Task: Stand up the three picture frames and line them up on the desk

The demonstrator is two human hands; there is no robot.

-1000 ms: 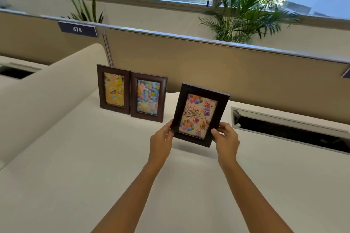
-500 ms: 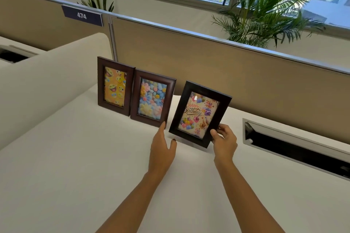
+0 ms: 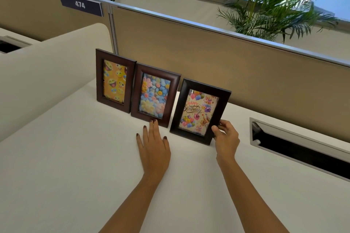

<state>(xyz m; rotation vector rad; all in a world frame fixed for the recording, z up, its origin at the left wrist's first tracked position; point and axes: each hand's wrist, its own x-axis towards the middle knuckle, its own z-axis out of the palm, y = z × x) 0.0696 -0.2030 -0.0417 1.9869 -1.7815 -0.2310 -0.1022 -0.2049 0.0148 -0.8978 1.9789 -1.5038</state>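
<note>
three picture frames (image 3: 155, 93) upright, two hands (image 3: 226, 139)

White desk (image 3: 79, 157): bearing three frames standing upright in a row near the back. Emoji frame (image 3: 114, 80) at left, touching flower frame (image 3: 155, 95); birthday frame (image 3: 200, 111) just beside, slightly forward. Left hand (image 3: 154, 147) lying flat, fingers spread, before flower frame. Cable slot (image 3: 299, 147) lying open at right.

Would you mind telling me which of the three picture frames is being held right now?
The birthday frame, rightmost in the row: the right hand grips its lower right corner.
</note>
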